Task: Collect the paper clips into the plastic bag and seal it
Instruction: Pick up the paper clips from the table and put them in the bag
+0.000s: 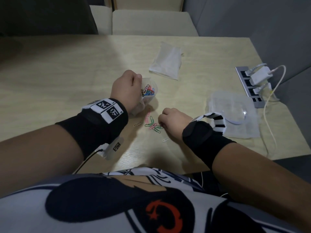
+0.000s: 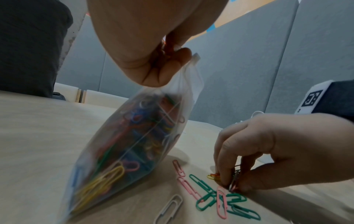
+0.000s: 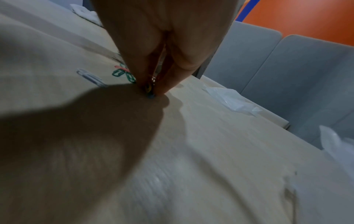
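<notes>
My left hand (image 1: 129, 88) pinches the top edge of a clear plastic bag (image 2: 132, 145) and holds it upright on the wooden table (image 1: 67, 78), mouth open. The bag (image 1: 149, 91) is full of coloured paper clips. Loose green, pink and white paper clips (image 1: 152, 123) lie on the table between my hands. My right hand (image 1: 173, 121) reaches down beside them, its fingertips (image 2: 226, 180) pinching a few clips against the table. In the right wrist view the right hand (image 3: 151, 89) pinches clips at the tabletop, and green and pink clips (image 3: 122, 72) lie just beyond.
A white folded cloth or bag (image 1: 166, 62) lies further back. A clear plastic package (image 1: 234, 113) sits right of my right hand. A power strip with white chargers and cables (image 1: 254, 81) runs along the right edge. Beige seats (image 1: 151, 22) stand behind the table.
</notes>
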A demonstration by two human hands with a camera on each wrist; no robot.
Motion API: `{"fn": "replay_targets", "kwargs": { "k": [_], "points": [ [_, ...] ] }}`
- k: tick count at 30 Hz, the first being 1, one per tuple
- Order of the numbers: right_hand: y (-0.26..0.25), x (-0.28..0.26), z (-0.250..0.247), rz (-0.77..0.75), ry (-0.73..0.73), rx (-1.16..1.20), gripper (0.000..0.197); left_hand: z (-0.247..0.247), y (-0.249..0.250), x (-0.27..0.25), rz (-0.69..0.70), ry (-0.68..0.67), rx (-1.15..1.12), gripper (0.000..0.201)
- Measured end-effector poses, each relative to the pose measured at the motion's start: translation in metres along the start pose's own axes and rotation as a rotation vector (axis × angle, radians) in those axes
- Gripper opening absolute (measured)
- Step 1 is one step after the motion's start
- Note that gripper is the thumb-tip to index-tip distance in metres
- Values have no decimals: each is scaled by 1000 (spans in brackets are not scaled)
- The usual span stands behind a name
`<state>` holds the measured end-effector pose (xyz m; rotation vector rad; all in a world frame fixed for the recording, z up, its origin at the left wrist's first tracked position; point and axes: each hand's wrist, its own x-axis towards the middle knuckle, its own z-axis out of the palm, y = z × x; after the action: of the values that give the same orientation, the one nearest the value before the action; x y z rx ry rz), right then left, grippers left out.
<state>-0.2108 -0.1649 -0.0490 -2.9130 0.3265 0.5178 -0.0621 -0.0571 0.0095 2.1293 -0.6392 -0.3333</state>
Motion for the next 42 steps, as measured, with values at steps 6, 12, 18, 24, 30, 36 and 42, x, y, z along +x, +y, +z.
{"fn": "replay_targets", "kwargs": {
  "k": [6, 12, 18, 24, 30, 36, 42],
  "points": [
    [-2, 5, -9, 93, -27, 49, 25, -1, -1, 1, -1, -2, -13, 25],
    [0, 8, -18, 192, -16, 129, 25, -4, -1, 2, -3, 9, -3, 27],
    [-2, 12, -57, 314, 256, 396, 20, -7, -3, 5, -20, 27, -23, 24],
    [-20, 26, -96, 230, 642, 617, 14, -8, -1, 7, -31, 34, -27, 30],
    [-39, 35, -105, 106, 432, 467, 20, -8, -2, 5, -36, 25, -57, 26],
    [-38, 26, -111, 101, 390, 523, 33, -10, -5, 7, -43, 39, -61, 24],
    [-37, 22, -107, 122, 445, 583, 31, -8, -4, 7, -46, 34, -42, 28]
  ]
}}
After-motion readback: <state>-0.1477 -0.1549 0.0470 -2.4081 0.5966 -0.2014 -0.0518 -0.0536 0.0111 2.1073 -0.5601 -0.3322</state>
